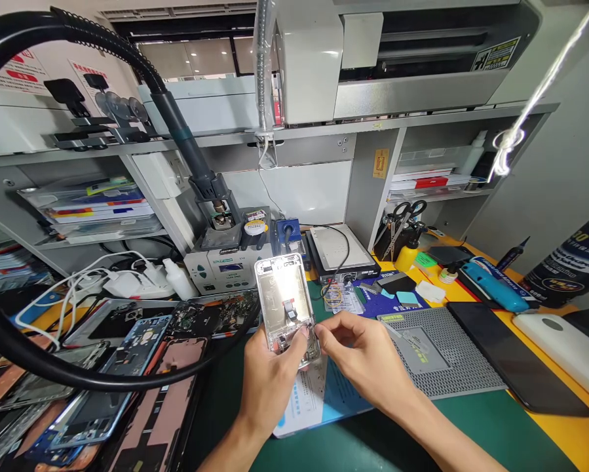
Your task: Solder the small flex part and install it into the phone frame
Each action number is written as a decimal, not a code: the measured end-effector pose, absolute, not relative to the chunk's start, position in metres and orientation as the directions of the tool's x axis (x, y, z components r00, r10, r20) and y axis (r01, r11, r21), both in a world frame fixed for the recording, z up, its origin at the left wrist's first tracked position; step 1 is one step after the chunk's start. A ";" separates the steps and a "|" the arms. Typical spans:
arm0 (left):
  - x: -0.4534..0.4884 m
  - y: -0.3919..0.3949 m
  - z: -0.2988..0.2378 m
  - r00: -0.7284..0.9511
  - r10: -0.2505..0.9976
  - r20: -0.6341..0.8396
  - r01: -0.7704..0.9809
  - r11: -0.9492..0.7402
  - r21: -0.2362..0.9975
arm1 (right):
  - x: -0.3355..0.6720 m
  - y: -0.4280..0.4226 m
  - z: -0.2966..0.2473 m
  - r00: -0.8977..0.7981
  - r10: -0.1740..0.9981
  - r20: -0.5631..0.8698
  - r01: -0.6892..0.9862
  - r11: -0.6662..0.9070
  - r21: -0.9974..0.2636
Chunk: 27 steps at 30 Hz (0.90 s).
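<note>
My left hand (274,367) is wrapped round an opened phone frame (279,282), its thumb pressed on the lower inside part. The frame is silvery and shiny inside, tilted up towards me, with a dark flex cable (290,311) near its middle. At the frame's lower right edge is my right hand (360,347), its thumb and forefinger pinched together. Whatever may be between those fingertips is too small to make out. Below the hands lies a blue and white sheet (323,400) on the green mat (240,419).
Several stripped phone housings (127,387) lie at left under a black hose (127,380). A hot-air station (220,269) stands behind. To the right are a grey perforated mat (451,341), a dark phone (515,354), scissors (405,216) and a teal tool (495,285).
</note>
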<state>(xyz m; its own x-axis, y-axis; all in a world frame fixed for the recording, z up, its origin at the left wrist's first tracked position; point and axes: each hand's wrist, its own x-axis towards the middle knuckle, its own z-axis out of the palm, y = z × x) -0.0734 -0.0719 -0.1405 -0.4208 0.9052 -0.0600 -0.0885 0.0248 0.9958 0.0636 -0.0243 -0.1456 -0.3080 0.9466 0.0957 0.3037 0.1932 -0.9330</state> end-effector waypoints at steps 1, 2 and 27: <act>-0.073 -0.072 -0.141 -0.422 0.904 -0.060 -0.087 0.026 0.996 | 0.064 -0.024 -0.146 -0.307 0.947 0.096 0.307 0.194 -0.932; -0.074 -0.072 -0.141 -0.423 0.904 -0.061 -0.085 0.027 0.996 | 0.064 -0.025 -0.146 -0.304 0.948 0.094 0.308 0.191 -0.932; -0.074 -0.073 -0.139 -0.429 0.902 0.050 0.053 -0.031 0.998 | 0.070 -0.011 -0.141 -0.438 0.895 -0.082 0.133 -0.026 -0.991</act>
<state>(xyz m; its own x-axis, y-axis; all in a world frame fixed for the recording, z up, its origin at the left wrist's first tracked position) -0.0737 -0.0730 -0.1394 -0.4295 0.9017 0.0504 0.0527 -0.0306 0.9981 0.0703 -0.0107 -0.1411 -0.4381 0.8952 -0.0822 0.1327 -0.0260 -0.9908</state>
